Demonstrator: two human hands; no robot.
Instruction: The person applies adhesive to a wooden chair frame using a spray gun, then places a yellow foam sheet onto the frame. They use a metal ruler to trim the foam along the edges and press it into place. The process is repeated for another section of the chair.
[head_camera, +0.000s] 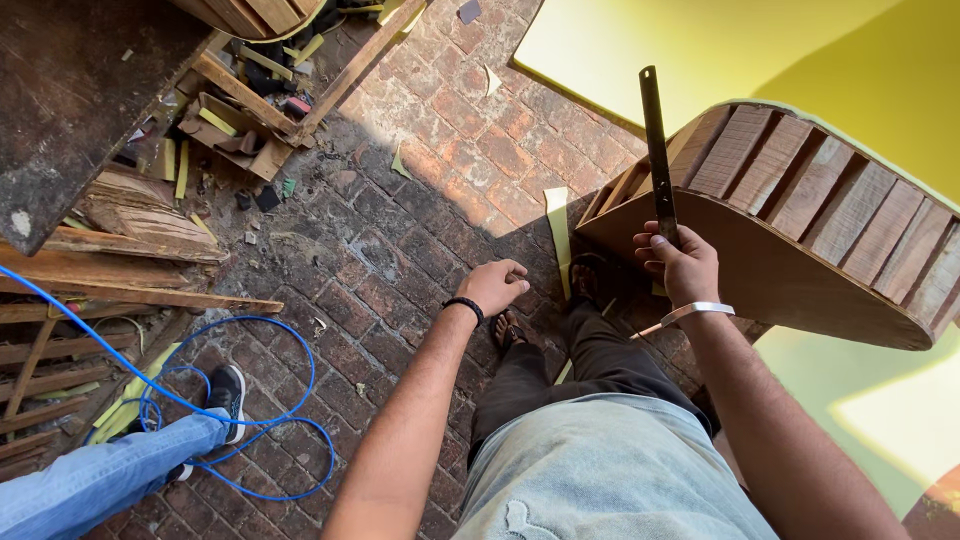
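Brick floor (400, 230); right hand (680, 262) fisted around metal ruler (657, 150), left hand (495, 285) loosely curled, empty.

Hard daylight falls from the upper right, washing the yellow sheet (690, 50) almost to glare. A sharp diagonal edge splits the brick floor (400, 230): sunlit above, deep shade below. The curved wooden frame (800, 220) casts a dark shadow on the sheet. Focus is crisp throughout; the wide lens bends lines at the edges.
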